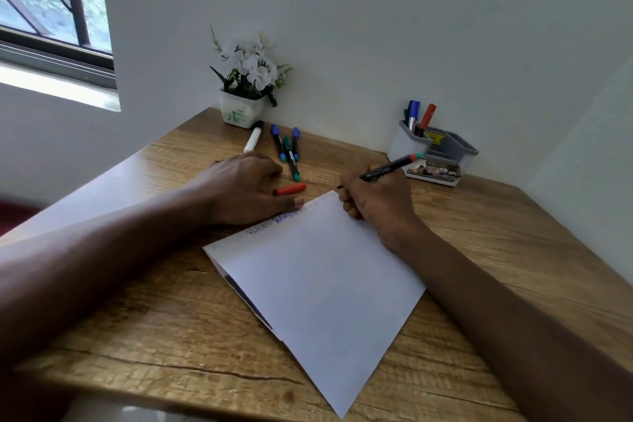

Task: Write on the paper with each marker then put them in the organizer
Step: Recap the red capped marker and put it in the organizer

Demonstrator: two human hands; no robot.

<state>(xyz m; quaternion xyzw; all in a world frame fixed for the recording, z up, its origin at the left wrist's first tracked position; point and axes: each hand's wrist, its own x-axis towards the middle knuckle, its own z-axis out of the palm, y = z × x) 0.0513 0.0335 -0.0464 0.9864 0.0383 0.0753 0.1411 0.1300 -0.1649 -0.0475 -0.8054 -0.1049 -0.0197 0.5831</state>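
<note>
Black marker (pixel 387 169) between right fingers (pixel 347 197)

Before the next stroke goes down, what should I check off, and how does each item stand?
1. Right hand has a writing grip on the marker: ok.
2. Red cap off, lying loose near the left hand: ok.
3. Marker tip touching the paper: cannot tell.
4. Left hand resting flat at the paper's top edge: ok.
5. Organizer has a free compartment: ok.

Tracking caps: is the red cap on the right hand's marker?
No, the red cap lies on the table by the left hand, off the marker.
</note>
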